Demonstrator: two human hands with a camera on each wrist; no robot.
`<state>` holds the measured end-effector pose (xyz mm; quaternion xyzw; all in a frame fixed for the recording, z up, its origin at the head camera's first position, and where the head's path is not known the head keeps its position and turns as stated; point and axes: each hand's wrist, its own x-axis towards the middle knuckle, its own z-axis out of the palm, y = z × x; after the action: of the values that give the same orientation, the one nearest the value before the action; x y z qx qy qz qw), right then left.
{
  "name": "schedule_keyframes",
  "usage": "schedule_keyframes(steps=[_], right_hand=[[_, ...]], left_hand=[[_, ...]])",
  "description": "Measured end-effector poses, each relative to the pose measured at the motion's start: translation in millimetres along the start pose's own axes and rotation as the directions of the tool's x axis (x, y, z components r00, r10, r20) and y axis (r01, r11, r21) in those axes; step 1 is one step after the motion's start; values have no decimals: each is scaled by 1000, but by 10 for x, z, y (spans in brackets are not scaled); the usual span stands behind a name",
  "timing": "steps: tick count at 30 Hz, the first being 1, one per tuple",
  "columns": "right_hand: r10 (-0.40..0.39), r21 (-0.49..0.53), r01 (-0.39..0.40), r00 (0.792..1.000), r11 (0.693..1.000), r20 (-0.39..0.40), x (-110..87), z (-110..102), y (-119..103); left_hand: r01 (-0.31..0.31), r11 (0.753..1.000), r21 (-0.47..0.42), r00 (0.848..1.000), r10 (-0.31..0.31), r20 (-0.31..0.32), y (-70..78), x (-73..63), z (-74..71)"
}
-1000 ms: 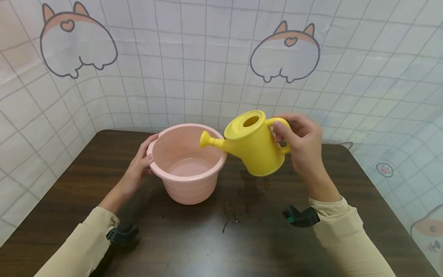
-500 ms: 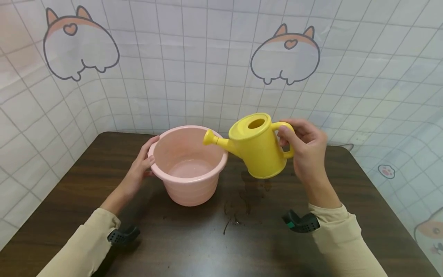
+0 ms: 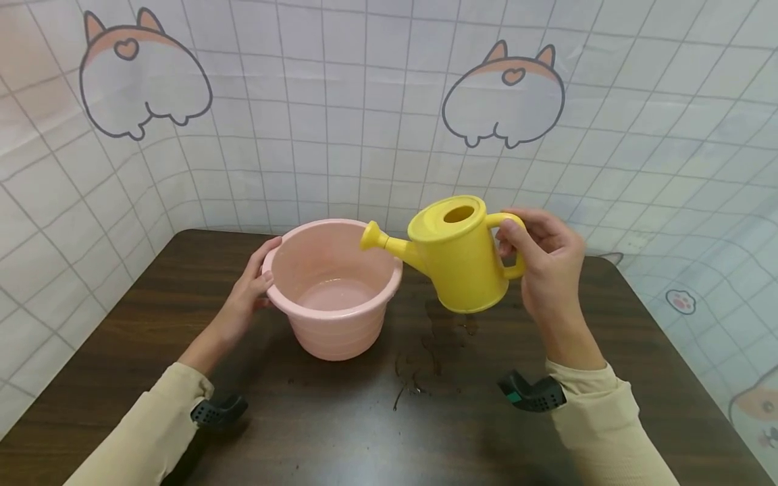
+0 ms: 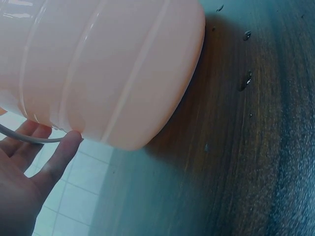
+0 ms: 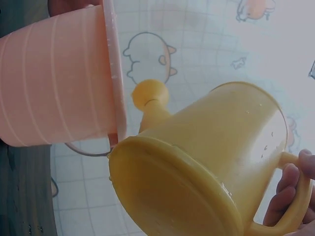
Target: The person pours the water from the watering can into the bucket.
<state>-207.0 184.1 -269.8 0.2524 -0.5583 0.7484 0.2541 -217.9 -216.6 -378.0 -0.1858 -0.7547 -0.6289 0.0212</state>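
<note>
A pink bucket (image 3: 337, 331) stands on the dark wooden table, with what looks like a little water at its bottom. My left hand (image 3: 246, 290) holds its left rim, the thumb near the top edge; a thin grey bail handle (image 4: 29, 139) shows beside the fingers in the left wrist view. My right hand (image 3: 553, 260) grips the handle of a yellow watering can (image 3: 464, 270), raised above the table right of the bucket. The can tilts slightly left, its spout head (image 3: 373, 236) over the bucket's right rim. No stream leaves the spout. Drops cling to the can's wall (image 5: 246, 132).
Spilled water (image 3: 434, 344) wets the wooden table (image 3: 340, 432) right of the bucket and in front of it. A white gridded curtain with cartoon dogs (image 3: 504, 101) hangs behind and along both sides. Black wrist devices (image 3: 535, 393) sit on both sleeves.
My right hand has drawn the watering can a little to the right, and the can tilts slightly less. The left hand and the bucket keep their place; the view shifts slightly.
</note>
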Motion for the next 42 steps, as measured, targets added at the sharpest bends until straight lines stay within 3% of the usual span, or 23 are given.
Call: schedule_keyframes(steps=[42], right_hand=[[-13,10,14,996,1000,-85,-58,-214,-12]], left_hand=[[1,999,33,1000,-1,-9,7,-13,16]])
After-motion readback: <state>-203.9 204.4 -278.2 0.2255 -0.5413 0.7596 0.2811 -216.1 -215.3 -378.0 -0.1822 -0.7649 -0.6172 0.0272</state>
